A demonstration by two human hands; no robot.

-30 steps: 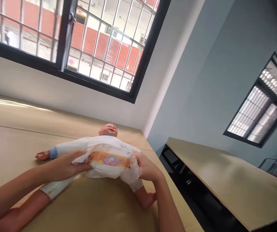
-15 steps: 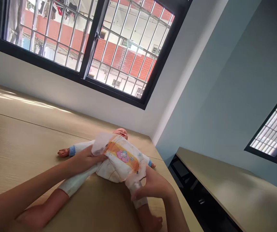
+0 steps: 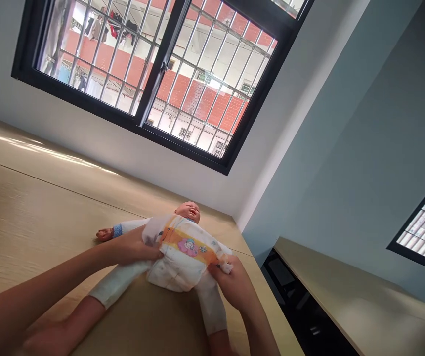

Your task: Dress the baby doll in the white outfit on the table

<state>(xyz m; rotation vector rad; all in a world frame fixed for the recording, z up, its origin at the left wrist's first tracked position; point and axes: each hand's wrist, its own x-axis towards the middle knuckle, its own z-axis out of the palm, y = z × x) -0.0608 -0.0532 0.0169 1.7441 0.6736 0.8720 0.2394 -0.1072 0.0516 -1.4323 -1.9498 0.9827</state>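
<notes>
A baby doll in white clothes with blue cuffs lies on its back, head toward the window and legs spread toward me. Over its belly and crotch sits a white diaper with an orange band and a pink cartoon print. My left hand is closed on the diaper's edge at the doll's hip on the left of the view. On the opposite hip, my right hand pinches the other edge, where a crumpled whitish tab shows between thumb and fingers.
The doll lies on a light wooden table with a seam across it. A barred window is in the wall behind. To the right, past a gap, stands a second table with a dark open shelf underneath.
My right hand has gone from spread fingers beside the doll's leg to a pinch on the diaper's edge. My left hand keeps its hold. The view has shifted slightly.
</notes>
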